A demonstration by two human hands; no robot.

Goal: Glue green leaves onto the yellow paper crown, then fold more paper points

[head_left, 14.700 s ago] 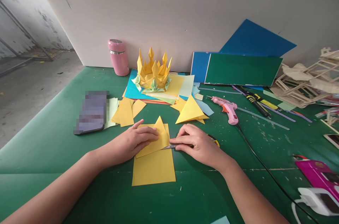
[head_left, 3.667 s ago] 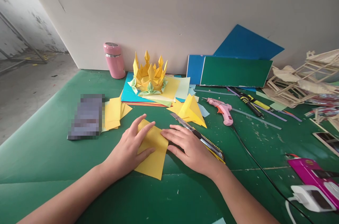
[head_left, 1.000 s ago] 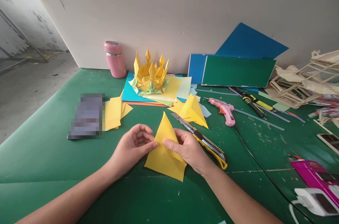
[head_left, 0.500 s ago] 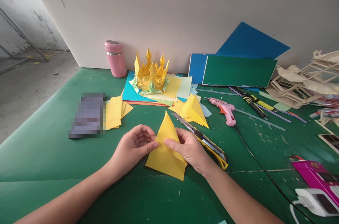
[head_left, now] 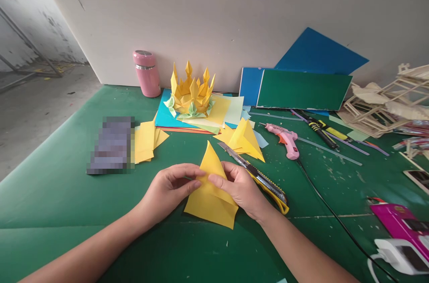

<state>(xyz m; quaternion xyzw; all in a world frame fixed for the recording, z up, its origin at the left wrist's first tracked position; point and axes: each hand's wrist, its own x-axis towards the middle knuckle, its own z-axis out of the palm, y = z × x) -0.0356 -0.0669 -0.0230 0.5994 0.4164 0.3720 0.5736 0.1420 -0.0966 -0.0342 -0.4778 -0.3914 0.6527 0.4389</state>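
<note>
A partly folded sheet of yellow paper (head_left: 209, 209) stands out in front of me, its pointed top up and its square edge toward me. My right hand (head_left: 243, 189) grips the right side, thumb pressed on the front flap and fingers behind. At the left edge, my left hand (head_left: 176, 187) has its fingertips and thumb tip on the paper, curled in a loose pinch. Just right of the sheet lies a yellow utility knife (head_left: 259, 178) with its blade out. Behind it is a folded yellow paper piece (head_left: 244, 138).
A yellow paper crown (head_left: 192, 95) stands on stacked coloured sheets (head_left: 164, 120). Yellow papers (head_left: 145, 142) and a blurred dark object (head_left: 112, 147) lie left. To the right are a pink glue gun (head_left: 284, 138) with its cord, green board (head_left: 304, 91), and stick model (head_left: 375, 104). A pink flask (head_left: 147, 75) stands behind.
My left fingers have straightened and moved right and up onto the front of the yellow paper. The paper's tip leans slightly left. My right hand keeps its hold.
</note>
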